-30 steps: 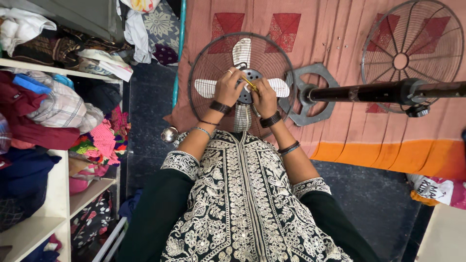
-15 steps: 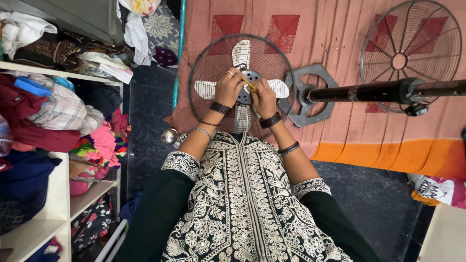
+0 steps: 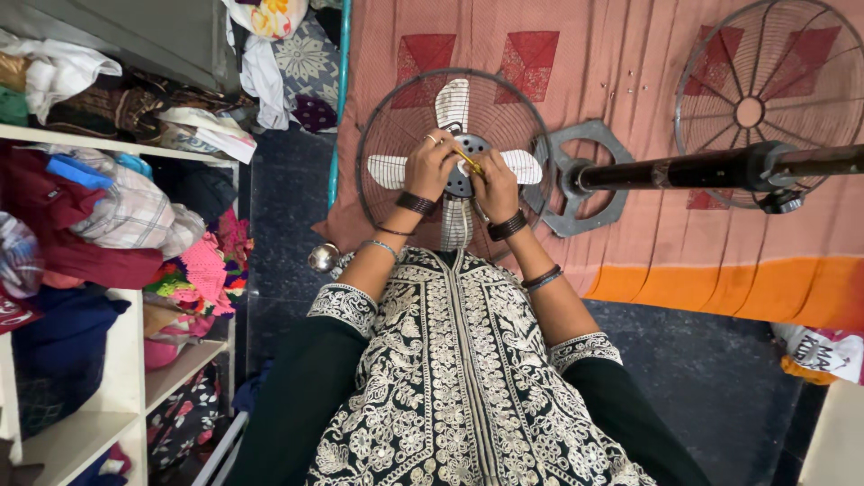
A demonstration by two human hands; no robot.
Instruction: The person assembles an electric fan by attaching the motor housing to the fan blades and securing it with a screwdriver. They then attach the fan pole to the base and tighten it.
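A fan with white blades and a grey hub lies in its dark wire guard on a pink cloth. My left hand grips the hub's left side. My right hand is closed on a thin yellow-handled tool whose tip meets the hub. Both wrists carry dark bangles.
A black stand pole crosses the right side, ending in a grey base plate. A second wire guard lies at the top right. Shelves stuffed with clothes fill the left. A small metal pot sits on the dark floor.
Both hands stay on the fan hub with the tool. Only the camera view has shifted slightly, moving everything a little right and down.
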